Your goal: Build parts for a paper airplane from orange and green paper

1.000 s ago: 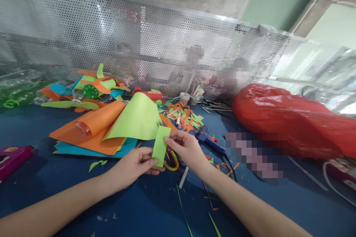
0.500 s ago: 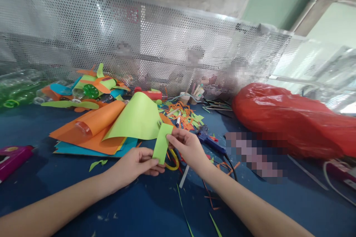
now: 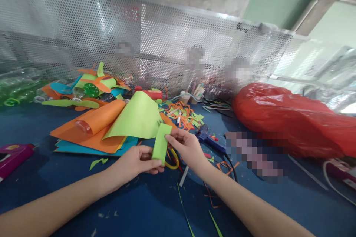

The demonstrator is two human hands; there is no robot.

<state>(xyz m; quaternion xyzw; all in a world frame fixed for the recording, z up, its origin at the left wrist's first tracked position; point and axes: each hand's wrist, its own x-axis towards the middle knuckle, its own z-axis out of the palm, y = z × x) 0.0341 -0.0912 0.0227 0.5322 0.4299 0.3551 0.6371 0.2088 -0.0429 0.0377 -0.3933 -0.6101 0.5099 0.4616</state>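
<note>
Both hands hold a small lime-green strip of paper [image 3: 161, 144], tilted upright over the blue table. My left hand [image 3: 140, 160] pinches its lower end between thumb and fingers. On its right edge, nearer the top, my right hand [image 3: 185, 144] grips it with thumb and fingertips. Behind the strip lie scissors with a yellow handle [image 3: 174, 160], partly hidden by the paper and the right hand. A curled lime-green sheet [image 3: 136, 116] rests just beyond, on orange paper [image 3: 72, 133] and blue sheets [image 3: 91, 147].
A blue glue gun [image 3: 210, 140] and a white stick [image 3: 184, 176] lie by the right hand. Paper scraps [image 3: 183, 113] are heaped behind. A red plastic bag [image 3: 283, 118] sits right; bottles with paper blades [image 3: 91, 89] and a magenta tool [image 3: 15, 157] are left. Perforated metal panel [image 3: 172, 33] stands behind.
The green strip and both hands have shifted very slightly, with the strip's tilt a little changed. Both hands keep their hold, and the things on the table stay put.
</note>
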